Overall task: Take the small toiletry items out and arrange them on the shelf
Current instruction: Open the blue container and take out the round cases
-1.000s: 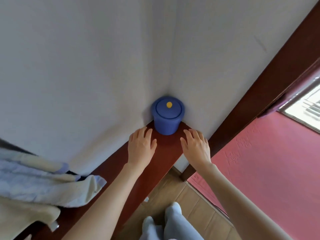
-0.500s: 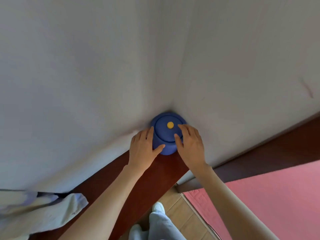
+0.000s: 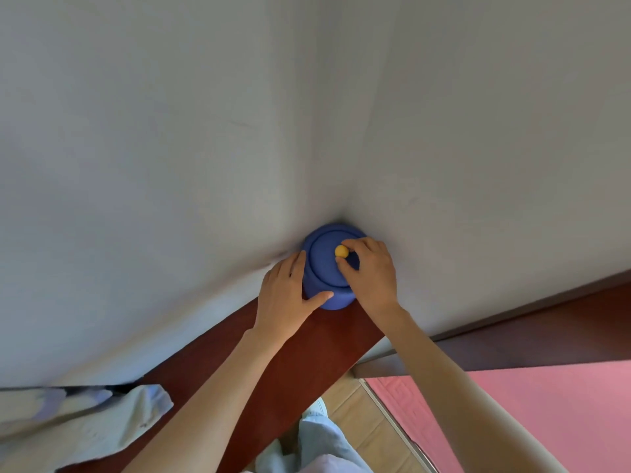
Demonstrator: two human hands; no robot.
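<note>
One blue pot (image 3: 322,285) sits on one shelf (image 3: 307,349). Left hand (image 3: 285,297) cups its side, fingers together; right hand (image 3: 370,271) pinches one yellow knob (image 3: 341,251).

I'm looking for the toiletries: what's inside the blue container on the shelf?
Nothing inside shows: the blue container is covered by its lid. The right hand pinches the yellow knob; the left hand holds the side.

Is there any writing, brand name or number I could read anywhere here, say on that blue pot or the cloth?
None: no readable text shows anywhere.
Blue pot: plain, only a yellow knob on its lid.
Pale cloth: no print visible.
Walls, shelf and pink mat: no lettering.
</note>
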